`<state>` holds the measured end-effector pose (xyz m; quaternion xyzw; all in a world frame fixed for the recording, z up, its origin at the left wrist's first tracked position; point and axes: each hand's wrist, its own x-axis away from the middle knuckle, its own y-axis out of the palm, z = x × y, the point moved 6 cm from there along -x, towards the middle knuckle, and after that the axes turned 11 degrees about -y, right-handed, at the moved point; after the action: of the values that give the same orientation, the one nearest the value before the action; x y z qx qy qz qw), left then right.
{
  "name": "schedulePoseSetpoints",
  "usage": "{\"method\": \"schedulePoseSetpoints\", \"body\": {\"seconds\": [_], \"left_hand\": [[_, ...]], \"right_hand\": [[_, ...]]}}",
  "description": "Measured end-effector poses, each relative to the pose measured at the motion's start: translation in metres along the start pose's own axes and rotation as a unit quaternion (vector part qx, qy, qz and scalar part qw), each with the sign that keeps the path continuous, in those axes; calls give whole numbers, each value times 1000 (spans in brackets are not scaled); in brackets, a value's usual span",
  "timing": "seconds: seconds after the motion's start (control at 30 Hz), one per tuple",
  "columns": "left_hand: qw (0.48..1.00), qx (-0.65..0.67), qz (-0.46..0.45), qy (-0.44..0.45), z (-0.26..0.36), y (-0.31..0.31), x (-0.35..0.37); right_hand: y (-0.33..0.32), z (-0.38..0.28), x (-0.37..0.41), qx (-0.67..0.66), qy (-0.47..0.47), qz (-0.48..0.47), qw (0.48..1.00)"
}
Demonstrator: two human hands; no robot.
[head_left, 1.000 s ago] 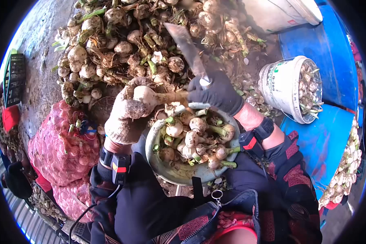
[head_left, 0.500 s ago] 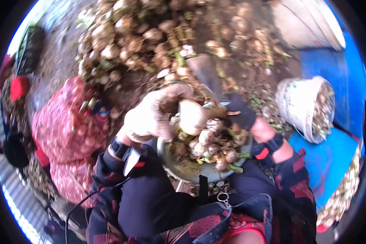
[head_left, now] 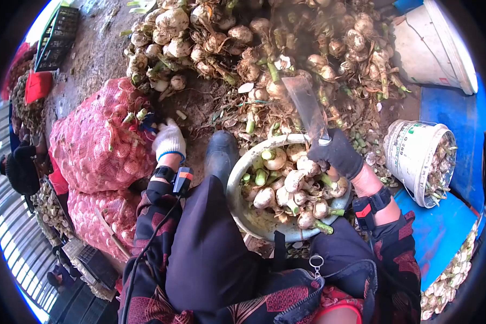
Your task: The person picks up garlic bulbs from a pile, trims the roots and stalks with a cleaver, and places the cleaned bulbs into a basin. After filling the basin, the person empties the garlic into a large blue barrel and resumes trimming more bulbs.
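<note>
My right hand [head_left: 337, 154], in a dark glove, grips a knife [head_left: 306, 105] with a broad blade pointing up and away, over the right rim of a round basin [head_left: 236, 208]. Inside the basin lie several garlic bulbs [head_left: 294, 181], some with thick green stem stubs. My left hand [head_left: 169, 141], in a white knitted glove, is beside the upper pink mesh sack [head_left: 100, 143], close to its blue-tied part. The back of the glove hides most of its fingers, so its grip cannot be made out.
A large heap of garlic [head_left: 216, 40] with stems covers the ground ahead. White buckets [head_left: 410, 154] stand at the right by blue sheeting [head_left: 432, 227]. My boot [head_left: 220, 156] is left of the basin. Another person [head_left: 21, 167] is at far left, near a black crate [head_left: 58, 35].
My left hand has moved from above the basin, where it held a large white bulb, leftward to the mesh sack. My right hand still holds the knife by the basin.
</note>
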<state>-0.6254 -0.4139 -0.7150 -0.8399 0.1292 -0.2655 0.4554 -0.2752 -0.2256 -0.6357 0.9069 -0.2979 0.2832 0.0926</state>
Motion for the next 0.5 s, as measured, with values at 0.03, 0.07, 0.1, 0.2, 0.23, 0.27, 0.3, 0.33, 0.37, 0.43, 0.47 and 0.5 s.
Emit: {"method": "schedulePoseSetpoints", "body": {"seconds": [0.03,0.07,0.1,0.2,0.23,0.27,0.3,0.33,0.37,0.43,0.47,0.5], "left_hand": [[1000,-2,8,-7,-2,8,-6],[1000,16,-17,5,-3,8,-9],[1000,17,-16,7,-5,7,-11],[981,191,-16,11,-9,-8,-5],[957,288,-31,2,-14,-10,-4],[865,494,-93,-2,-9,-7,-5],[725,672,-151,-7,-3,-5,-5],[592,773,-229,-25,6,1,-4],[490,825,-281,-8,26,-47,23],[484,832,-265,50,49,-84,33],[464,836,-281,83,59,-93,34],[443,838,-297,117,70,-103,37]], "right_hand": [[0,-1,0,12,-4,-1,1000],[-2,0,0,17,-17,-3,1000],[-2,3,-1,17,-17,-1,1000],[-7,-2,1,29,-74,26,996],[-7,-5,2,24,-60,18,998],[-6,-7,2,20,-45,8,999],[-6,-6,2,21,-45,10,999],[-5,-9,0,56,-90,9,994],[-3,-14,-2,90,-135,6,987],[5,-41,1,148,-167,17,975],[9,-55,2,180,-219,13,959],[13,-66,3,213,-269,10,939]]}}
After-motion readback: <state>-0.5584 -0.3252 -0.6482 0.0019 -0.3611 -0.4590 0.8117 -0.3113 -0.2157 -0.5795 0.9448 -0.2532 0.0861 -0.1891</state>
